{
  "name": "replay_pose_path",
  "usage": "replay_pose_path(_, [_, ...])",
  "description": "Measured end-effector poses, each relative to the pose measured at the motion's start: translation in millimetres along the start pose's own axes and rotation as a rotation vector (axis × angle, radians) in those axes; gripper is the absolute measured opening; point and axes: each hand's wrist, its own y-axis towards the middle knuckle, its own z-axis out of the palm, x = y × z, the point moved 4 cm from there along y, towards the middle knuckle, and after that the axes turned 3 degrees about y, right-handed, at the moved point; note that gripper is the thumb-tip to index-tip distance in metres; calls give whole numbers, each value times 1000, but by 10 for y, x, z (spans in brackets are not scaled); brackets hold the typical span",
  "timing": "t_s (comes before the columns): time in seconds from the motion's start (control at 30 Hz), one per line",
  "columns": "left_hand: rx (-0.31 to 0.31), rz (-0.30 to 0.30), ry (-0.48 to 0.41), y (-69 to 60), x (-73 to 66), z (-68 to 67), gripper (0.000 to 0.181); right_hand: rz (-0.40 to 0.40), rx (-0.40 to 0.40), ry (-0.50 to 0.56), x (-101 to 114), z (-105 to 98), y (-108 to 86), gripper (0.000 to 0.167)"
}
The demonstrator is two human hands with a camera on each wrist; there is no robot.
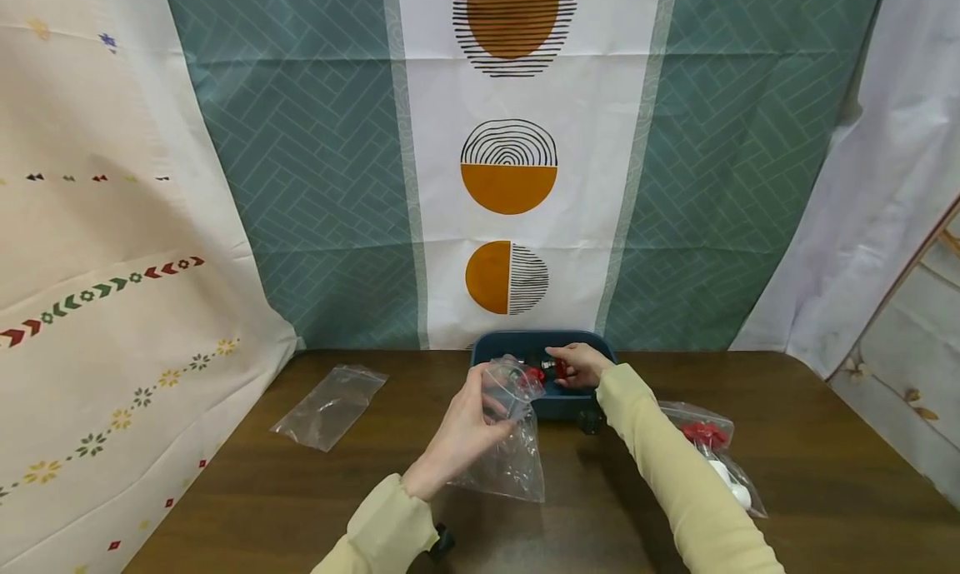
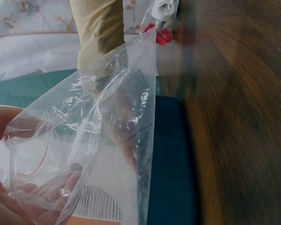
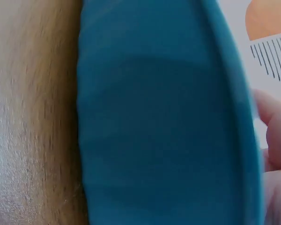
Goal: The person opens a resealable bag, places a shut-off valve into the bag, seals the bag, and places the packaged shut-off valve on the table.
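My left hand (image 1: 471, 424) grips a clear plastic bag (image 1: 512, 461) near its mouth, which gapes. In the left wrist view, the thumb and fingers lie around and behind the film of the bag (image 2: 103, 108). Beyond it stands a dark blue bin (image 1: 570, 406) at the back of the table. Inside the bin my right hand (image 1: 581, 364) pinches a small red and dark piece (image 1: 560, 369), too small to name surely. Another red piece (image 1: 534, 375) shows beside the bag's mouth. In the right wrist view the wall of the bin (image 3: 154, 117) hides most of the right hand.
A flat clear bag (image 1: 330, 407) lies on the left of the wooden table (image 1: 247, 491). On the right, partly behind the right sleeve, lies a clear bag (image 1: 723, 453) holding red and white parts. Patterned cloths (image 1: 307, 182) hang behind the table.
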Motion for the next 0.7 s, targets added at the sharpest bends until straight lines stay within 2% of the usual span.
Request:
replay_pose_path(0.17, [-19,1,7,-7,-5,-41,66,-59,-25,6,103,40,-41,28])
replay_pose_path(0.4, [-67,28,26,-25,35,-38,66,-170,-57,-14,263,-11,-110,27])
replay_pose_path(0.6, [-71,54,-1,-11,58,0,67,-234,-67,-101,468,-73,-238,36])
replay_pose_path(0.7, [-70,68,-38,-8,22,9,69,-257,-66,-150,574,-105,-331,39])
